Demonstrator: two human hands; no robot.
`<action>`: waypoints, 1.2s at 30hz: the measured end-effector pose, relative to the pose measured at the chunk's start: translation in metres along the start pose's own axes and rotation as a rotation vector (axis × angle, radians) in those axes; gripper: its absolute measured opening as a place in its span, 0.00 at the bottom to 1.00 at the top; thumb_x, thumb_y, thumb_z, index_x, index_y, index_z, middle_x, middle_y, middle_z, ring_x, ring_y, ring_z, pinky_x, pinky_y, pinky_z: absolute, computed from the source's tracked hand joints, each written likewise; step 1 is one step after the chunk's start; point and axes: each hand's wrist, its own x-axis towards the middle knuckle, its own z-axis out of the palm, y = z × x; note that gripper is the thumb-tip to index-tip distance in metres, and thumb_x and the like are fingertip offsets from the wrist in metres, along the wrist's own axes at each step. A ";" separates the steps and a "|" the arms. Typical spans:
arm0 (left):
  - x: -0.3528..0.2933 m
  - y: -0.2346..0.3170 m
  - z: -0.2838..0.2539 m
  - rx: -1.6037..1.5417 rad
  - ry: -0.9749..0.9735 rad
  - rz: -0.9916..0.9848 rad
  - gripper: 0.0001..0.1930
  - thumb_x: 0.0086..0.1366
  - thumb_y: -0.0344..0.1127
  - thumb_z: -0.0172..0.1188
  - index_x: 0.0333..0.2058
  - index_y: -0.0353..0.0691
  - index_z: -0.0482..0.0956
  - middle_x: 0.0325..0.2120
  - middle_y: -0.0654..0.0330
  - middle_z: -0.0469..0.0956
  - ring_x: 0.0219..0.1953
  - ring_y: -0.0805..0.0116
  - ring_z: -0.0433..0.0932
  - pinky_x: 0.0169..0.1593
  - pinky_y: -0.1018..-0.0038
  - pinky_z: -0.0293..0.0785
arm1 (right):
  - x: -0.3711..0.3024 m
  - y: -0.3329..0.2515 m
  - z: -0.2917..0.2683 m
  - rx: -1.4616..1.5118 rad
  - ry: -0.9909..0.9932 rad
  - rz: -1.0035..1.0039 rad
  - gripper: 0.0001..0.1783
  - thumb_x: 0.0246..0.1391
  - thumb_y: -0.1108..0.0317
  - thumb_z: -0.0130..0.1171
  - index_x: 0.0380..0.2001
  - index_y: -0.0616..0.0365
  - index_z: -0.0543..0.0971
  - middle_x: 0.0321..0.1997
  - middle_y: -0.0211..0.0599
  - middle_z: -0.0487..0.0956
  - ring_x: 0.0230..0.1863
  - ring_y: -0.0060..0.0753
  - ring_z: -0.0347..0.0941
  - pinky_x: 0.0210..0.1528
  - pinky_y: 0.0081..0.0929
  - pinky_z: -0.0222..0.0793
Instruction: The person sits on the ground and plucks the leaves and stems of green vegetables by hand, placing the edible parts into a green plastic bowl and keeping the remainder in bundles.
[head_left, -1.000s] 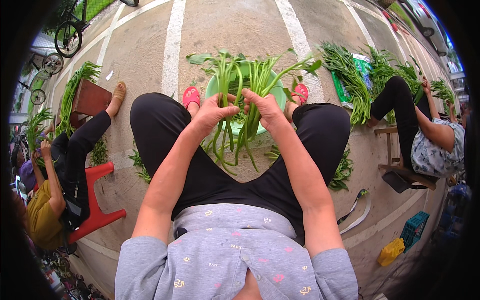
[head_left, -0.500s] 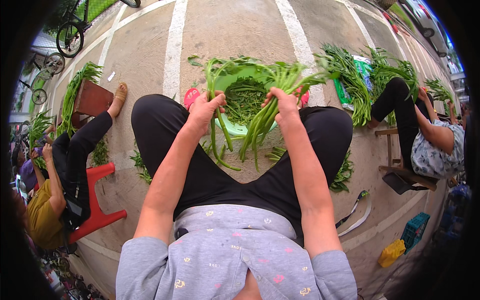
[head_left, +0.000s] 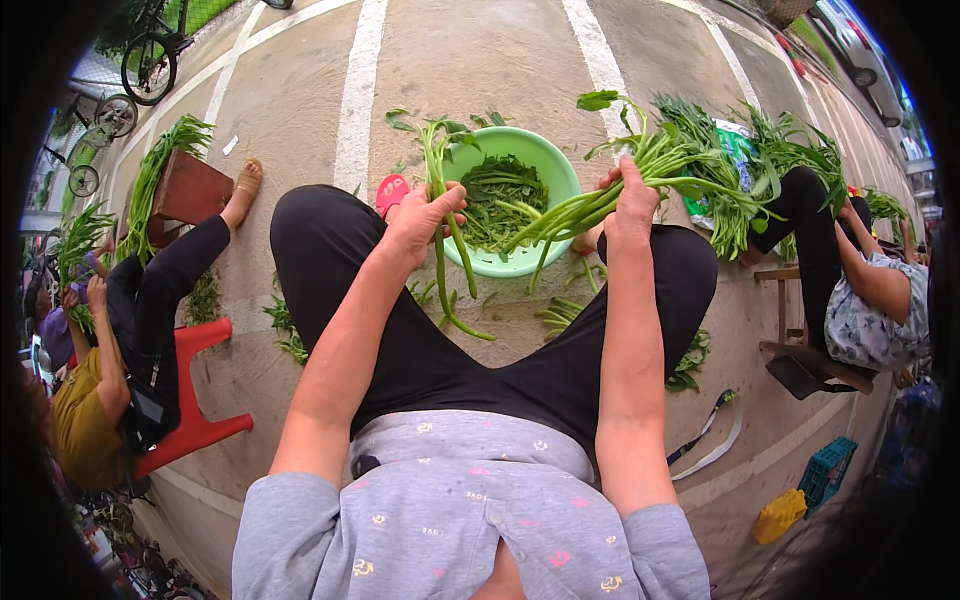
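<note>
My left hand [head_left: 416, 222] is closed around a few long green leafy stalks [head_left: 452, 300], which look like water spinach. Their leaves stick up above the fist and the bare stems hang between my knees. A thicker bunch of the same leafy greens [head_left: 673, 160] is gripped in my right hand [head_left: 632, 208], its leafy ends pointing right and its stems reaching left over the basin. Between my feet, just beyond my hands, stands a light green basin [head_left: 564, 182] with loose leaves and short stem pieces [head_left: 490, 205] inside.
Loose stems [head_left: 560, 314] lie on the ground by my legs. A large pile of greens [head_left: 708, 180] lies at right, near a seated person [head_left: 870, 290]. Another person [head_left: 95, 395] sits at left by a red plastic stool [head_left: 195, 400]. A yellow bag [head_left: 778, 516] and teal crate [head_left: 828, 473] are lower right.
My right hand has moved right with its bunch, away from the left hand, uncovering more of the basin. The left hand has shifted only slightly and keeps its stalks.
</note>
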 end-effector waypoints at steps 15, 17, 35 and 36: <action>-0.013 0.005 0.017 0.013 -0.294 0.005 0.16 0.61 0.32 0.48 0.48 0.38 0.67 0.39 0.60 0.72 0.37 0.70 0.74 0.41 0.71 0.71 | -0.068 0.050 0.026 -0.296 -0.715 0.492 0.15 0.43 0.69 0.60 0.37 0.59 0.75 0.29 0.30 0.75 0.26 0.23 0.71 0.26 0.21 0.69; -0.012 0.004 0.016 0.024 -0.299 0.008 0.15 0.61 0.31 0.49 0.47 0.38 0.68 0.39 0.61 0.72 0.37 0.71 0.73 0.41 0.73 0.71 | -0.073 0.051 0.027 -0.264 -0.772 0.436 0.16 0.42 0.69 0.61 0.38 0.59 0.75 0.30 0.30 0.75 0.27 0.23 0.72 0.28 0.21 0.69; -0.006 0.004 0.008 -0.059 -0.054 -0.082 0.17 0.61 0.39 0.52 0.49 0.46 0.65 0.38 0.64 0.72 0.39 0.71 0.71 0.41 0.66 0.69 | -0.050 0.034 0.021 -0.313 -0.644 0.368 0.12 0.41 0.71 0.63 0.31 0.60 0.74 0.22 0.29 0.73 0.18 0.23 0.70 0.20 0.19 0.68; -0.009 0.006 0.011 -0.056 -0.104 -0.089 0.18 0.61 0.40 0.53 0.49 0.47 0.65 0.38 0.65 0.72 0.40 0.71 0.71 0.42 0.65 0.69 | -0.057 0.035 0.024 -0.334 -0.722 0.380 0.12 0.41 0.71 0.63 0.31 0.60 0.74 0.22 0.29 0.73 0.19 0.22 0.70 0.21 0.19 0.68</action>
